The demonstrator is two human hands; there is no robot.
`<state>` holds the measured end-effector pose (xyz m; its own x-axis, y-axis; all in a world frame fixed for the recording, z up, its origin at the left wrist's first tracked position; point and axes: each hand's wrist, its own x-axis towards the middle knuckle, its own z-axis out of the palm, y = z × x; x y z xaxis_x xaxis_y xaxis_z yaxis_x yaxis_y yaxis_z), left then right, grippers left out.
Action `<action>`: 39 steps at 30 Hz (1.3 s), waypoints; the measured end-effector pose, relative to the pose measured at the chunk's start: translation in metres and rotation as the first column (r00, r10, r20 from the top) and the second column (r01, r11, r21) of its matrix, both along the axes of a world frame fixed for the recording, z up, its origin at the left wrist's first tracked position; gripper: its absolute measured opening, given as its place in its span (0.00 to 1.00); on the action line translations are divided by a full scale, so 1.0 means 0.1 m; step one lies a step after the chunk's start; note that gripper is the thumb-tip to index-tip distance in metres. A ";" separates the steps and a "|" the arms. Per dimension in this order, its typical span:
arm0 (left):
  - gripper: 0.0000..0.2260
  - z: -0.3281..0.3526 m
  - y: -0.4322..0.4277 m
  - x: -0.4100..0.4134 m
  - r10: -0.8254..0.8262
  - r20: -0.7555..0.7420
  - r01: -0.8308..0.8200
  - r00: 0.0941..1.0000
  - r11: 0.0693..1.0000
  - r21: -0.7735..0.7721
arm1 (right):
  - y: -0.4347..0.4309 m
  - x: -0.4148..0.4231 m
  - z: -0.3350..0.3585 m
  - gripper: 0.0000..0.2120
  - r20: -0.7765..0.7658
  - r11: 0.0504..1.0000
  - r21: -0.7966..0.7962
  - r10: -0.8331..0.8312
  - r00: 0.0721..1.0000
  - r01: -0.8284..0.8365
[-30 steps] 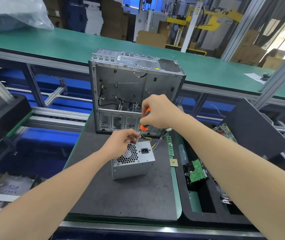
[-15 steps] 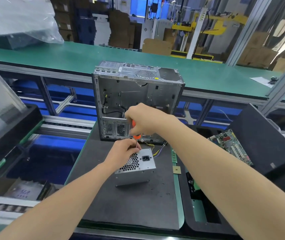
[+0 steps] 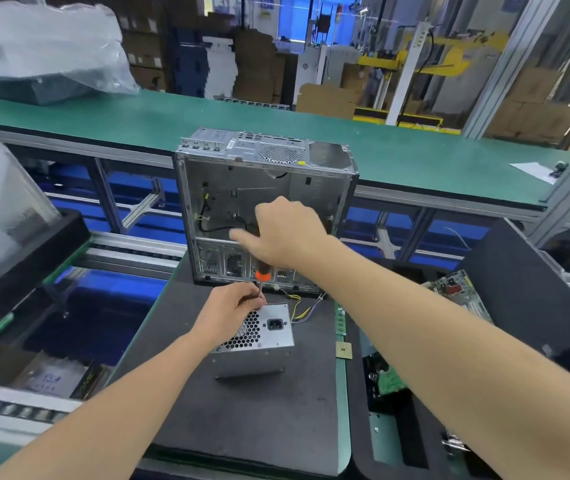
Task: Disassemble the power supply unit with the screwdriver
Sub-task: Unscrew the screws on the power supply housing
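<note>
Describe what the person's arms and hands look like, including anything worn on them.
The left forearm and right forearm are bare to the frame edge, no sleeve in view. The left hand and right hand are ungloved. No watch, bracelet, ring or wrist strap shows; the right hand is blurred, so a thin ring cannot be ruled out.
</note>
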<state>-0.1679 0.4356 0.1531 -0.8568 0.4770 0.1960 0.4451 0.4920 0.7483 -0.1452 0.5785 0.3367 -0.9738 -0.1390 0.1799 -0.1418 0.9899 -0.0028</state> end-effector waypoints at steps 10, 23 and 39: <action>0.11 -0.03 -0.09 -0.10 -0.079 0.021 0.078 0.997 0.994 0.075 | -0.15 -0.18 0.25 0.07 0.344 0.963 0.058 0.229 0.911 -0.264; 0.17 0.12 -0.05 -0.17 -0.238 0.208 0.154 0.949 0.922 0.355 | -0.17 -0.23 0.29 0.06 0.409 0.873 0.138 0.380 0.830 -0.468; 0.11 0.01 -0.09 -0.24 -0.274 0.224 0.175 0.935 0.909 0.379 | -0.17 -0.23 0.32 0.09 0.464 0.847 0.176 0.377 0.802 -0.501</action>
